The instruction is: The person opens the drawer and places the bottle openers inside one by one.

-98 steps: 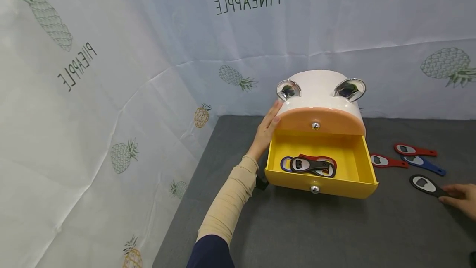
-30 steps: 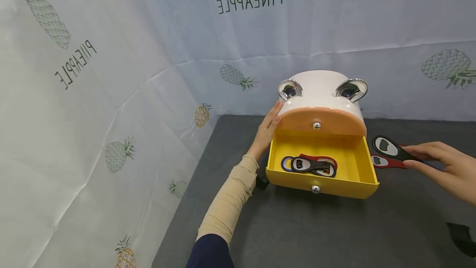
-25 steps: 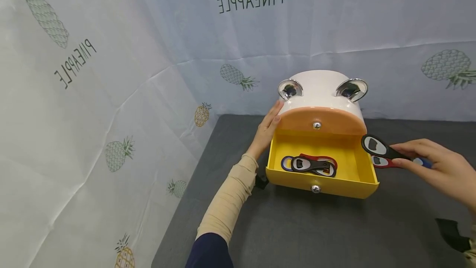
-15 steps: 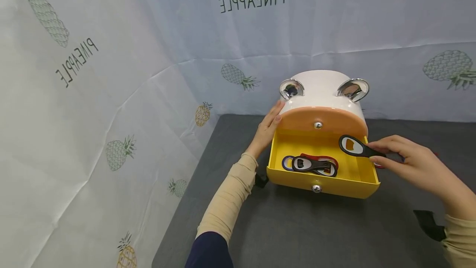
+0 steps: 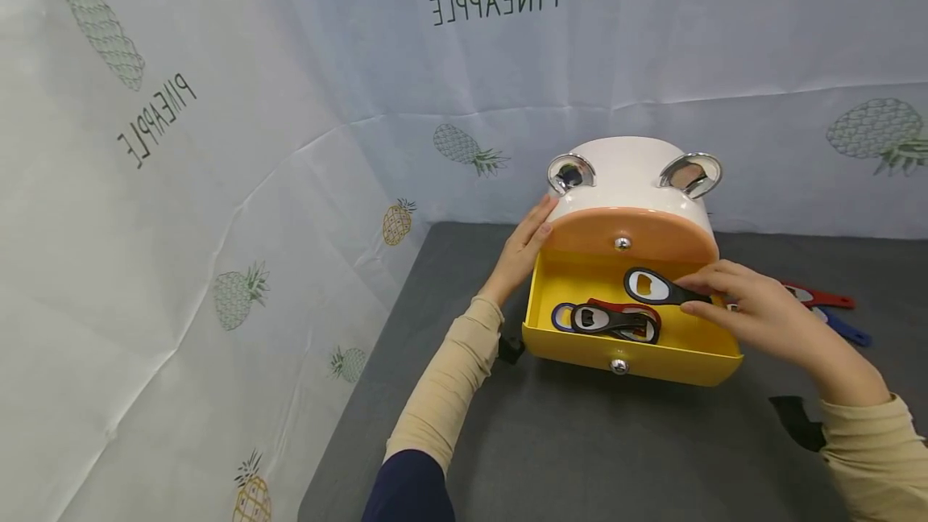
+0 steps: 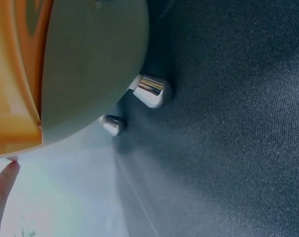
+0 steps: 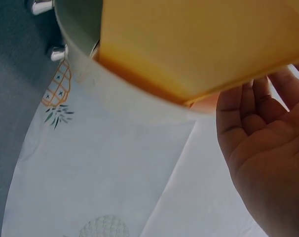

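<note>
My right hand (image 5: 754,308) pinches a black bottle opener (image 5: 650,287) by its handle, its oval head over the pulled-out yellow drawer (image 5: 631,370). Inside the drawer, toward its left, lie several bottle openers, a black one (image 5: 590,318) on top of red and blue ones. The drawer belongs to a white box (image 5: 629,167) with silver ears and an orange upper drawer (image 5: 631,232). Straight fingers of my left hand (image 5: 516,254) rest on the box's left side. In the right wrist view the held opener is hidden behind the drawer wall.
To the right of the box, a red bottle opener (image 5: 826,297) and a blue one (image 5: 844,329) lie on the grey tabletop (image 5: 602,449), partly behind my right hand. A white pineapple-print cloth (image 5: 362,39) hangs behind and to the left. Silver feet (image 6: 152,92) raise the box.
My right hand has picked the black bottle opener up from the table at right and carried it left, over the drawer. My left hand has stayed on the box.
</note>
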Available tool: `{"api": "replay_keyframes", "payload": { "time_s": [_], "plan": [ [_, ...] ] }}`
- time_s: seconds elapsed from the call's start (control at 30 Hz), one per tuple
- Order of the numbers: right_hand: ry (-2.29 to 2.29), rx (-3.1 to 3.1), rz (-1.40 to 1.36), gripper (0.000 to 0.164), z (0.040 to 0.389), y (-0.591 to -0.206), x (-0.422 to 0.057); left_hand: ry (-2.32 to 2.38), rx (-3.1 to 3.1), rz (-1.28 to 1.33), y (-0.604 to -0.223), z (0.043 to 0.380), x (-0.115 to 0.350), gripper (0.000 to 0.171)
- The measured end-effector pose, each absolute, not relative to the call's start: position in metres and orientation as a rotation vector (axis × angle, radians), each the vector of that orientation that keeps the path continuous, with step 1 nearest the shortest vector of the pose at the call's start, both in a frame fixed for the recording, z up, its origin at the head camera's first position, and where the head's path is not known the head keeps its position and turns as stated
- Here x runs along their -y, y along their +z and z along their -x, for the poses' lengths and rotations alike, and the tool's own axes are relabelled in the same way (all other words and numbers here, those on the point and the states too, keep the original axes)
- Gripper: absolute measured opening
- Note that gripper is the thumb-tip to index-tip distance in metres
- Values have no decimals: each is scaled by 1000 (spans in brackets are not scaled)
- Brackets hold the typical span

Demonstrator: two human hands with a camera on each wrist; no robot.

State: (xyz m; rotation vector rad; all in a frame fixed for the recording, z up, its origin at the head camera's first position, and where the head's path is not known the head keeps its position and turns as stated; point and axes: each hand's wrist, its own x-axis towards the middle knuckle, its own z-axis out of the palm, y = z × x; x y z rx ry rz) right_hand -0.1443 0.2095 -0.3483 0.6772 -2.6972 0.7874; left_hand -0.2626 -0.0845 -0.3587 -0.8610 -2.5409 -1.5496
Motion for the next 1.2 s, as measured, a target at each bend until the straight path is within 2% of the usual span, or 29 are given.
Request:
{"api": "replay_keyframes", "payload": {
  "time_s": [0.3,0.97,1.2],
  "plan": [
    [723,2646,-806,23,153,-348,-195,-1546,2459,889,-382,286,83,44],
    [584,2849,-828,24,161,-350,-182,-1562,2484,898,-380,286,81,46],
    [484,2861,-861,21,162,-350,-179,-1603,2499,874,-358,268,81,45]
  ]
}}
